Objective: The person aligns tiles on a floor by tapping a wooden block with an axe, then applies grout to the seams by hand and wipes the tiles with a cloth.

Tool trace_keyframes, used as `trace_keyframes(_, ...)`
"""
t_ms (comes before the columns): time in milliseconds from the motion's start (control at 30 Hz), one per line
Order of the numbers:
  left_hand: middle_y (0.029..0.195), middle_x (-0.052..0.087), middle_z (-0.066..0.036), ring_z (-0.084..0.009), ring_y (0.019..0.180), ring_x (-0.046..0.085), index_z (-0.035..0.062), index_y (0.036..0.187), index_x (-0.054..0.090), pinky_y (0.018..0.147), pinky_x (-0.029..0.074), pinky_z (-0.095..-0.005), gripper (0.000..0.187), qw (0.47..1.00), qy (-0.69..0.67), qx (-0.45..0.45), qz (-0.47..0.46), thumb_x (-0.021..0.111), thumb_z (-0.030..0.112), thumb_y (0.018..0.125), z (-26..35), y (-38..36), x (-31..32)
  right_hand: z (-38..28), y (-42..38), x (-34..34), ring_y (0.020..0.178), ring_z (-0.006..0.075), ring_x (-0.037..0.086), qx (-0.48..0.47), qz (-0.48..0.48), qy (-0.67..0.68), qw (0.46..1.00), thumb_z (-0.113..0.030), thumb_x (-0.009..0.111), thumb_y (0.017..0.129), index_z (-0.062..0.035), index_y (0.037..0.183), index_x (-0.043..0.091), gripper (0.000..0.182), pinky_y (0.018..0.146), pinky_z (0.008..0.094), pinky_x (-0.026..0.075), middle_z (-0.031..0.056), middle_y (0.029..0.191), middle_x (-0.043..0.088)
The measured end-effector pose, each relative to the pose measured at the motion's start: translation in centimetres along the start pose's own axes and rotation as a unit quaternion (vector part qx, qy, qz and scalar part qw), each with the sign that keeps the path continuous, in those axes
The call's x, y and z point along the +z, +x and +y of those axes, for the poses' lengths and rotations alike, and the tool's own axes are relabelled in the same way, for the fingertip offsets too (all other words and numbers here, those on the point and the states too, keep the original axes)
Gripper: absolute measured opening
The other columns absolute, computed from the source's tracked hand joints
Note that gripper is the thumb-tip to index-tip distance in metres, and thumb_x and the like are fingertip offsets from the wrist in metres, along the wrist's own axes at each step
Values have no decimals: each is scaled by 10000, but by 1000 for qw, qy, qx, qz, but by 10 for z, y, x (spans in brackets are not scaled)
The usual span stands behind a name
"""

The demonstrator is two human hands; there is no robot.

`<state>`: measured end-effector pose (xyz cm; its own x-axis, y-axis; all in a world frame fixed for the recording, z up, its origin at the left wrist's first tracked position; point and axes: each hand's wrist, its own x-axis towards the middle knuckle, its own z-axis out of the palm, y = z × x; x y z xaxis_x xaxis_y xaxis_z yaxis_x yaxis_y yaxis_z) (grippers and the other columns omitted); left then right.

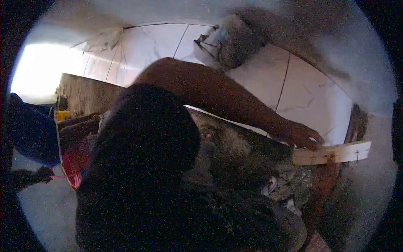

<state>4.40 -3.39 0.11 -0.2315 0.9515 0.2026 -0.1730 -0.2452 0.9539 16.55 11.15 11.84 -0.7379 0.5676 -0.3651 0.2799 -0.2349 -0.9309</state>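
Note:
My left arm comes bent from a dark sleeve and stretches across to the right. At its end my left hand has its fingers closed at the upper left edge of a short pale wooden strip. From below, my right hand reaches up to the same strip, and what looks like a fingertip overlaps its face. Most of that hand is in deep shadow. Under the strip lies a rough grey, dirty surface with small bits on it.
White veined tiles run along the wall behind. A crumpled pale bag-like object stands against them. At the left, a person in blue has a hand by a pink cord. A worn board stands behind.

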Motion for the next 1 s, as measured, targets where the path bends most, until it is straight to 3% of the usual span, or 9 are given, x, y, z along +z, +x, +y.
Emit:
trace_keyframes(67, 1238, 503, -149, -255, 1165, 452, 61, 1229, 481, 955, 365, -389, 562, 995, 59, -85, 8, 483, 498, 874, 44, -79, -60, 33, -2, 22, 1094, 240, 468, -69, -244, 66, 965, -227, 533, 892, 0, 1253, 403, 446, 946, 379, 366, 134, 1202, 483)
trace_keyframes(167, 1025, 595, -151, -333, 955, 555, 85, 1079, 591, 861, 429, -414, 297, 908, 408, -92, -34, 484, 295, 899, 59, -199, -134, 18, -4, 23, 1059, 215, 488, 0, -57, -122, 991, -222, 557, 882, 3, 1199, 449, 403, 919, 351, 382, 127, 1148, 513)
trace_keyframes(233, 936, 609, -138, -299, 876, 573, 77, 991, 623, 792, 450, -408, 235, 718, 683, -13, 130, 519, 233, 850, -13, -307, -198, -11, -16, 30, 1020, 197, 503, -75, -171, -360, 914, -228, 586, 862, 1, 1183, 468, 412, 899, 331, 391, 119, 1102, 541)
trace_keyframes(267, 934, 618, -111, -274, 884, 573, 96, 961, 642, 763, 453, -397, 203, 746, 577, -196, 268, 520, 212, 848, 9, -351, -207, -20, -23, 35, 1007, 191, 508, -97, -201, -439, 871, -230, 596, 856, 1, 1178, 474, 415, 892, 325, 394, 116, 1087, 550)
trace_keyframes(433, 797, 601, -211, -337, 756, 574, -50, 928, 561, 688, 464, -410, 533, 568, 433, -330, 618, 630, 454, 769, 16, -465, -252, -27, 16, 63, 904, 168, 548, 4, -251, -418, 873, -272, 627, 824, 2, 1090, 552, 389, 834, 308, 432, 79, 1003, 594)
trace_keyframes(600, 765, 580, -228, -404, 767, 571, -7, 757, 578, 661, 452, -490, 435, 404, 663, -393, 493, 582, 426, 794, -22, -507, -293, -31, 24, 69, 880, 156, 573, -76, -207, -429, 876, -309, 640, 808, -12, 1074, 581, 403, 829, 300, 441, 88, 967, 630)
trace_keyframes(867, 745, 563, -196, -340, 743, 564, 21, 772, 575, 626, 444, -450, 322, 402, 776, -400, 275, 600, 343, 765, -29, -544, -317, -5, 66, 52, 833, 140, 545, -128, -107, -354, 920, -319, 658, 796, 14, 1048, 582, 424, 758, 293, 429, 86, 941, 618)
trace_keyframes(933, 767, 583, -148, -255, 678, 581, 40, 858, 547, 574, 465, -376, 230, 417, 720, -292, 472, 598, 250, 779, -41, -563, -320, -15, 70, 32, 835, 149, 549, -110, -81, -390, 911, -326, 663, 788, 20, 1059, 575, 448, 759, 296, 430, 97, 951, 617)
trace_keyframes(1000, 786, 584, -105, -196, 635, 575, 55, 937, 524, 541, 464, -313, 207, 634, 396, -160, 645, 576, 192, 791, -8, -484, -257, -17, 73, 14, 838, 159, 552, -90, -57, -429, 897, -332, 667, 779, 26, 1071, 569, 472, 760, 300, 430, 107, 961, 617)
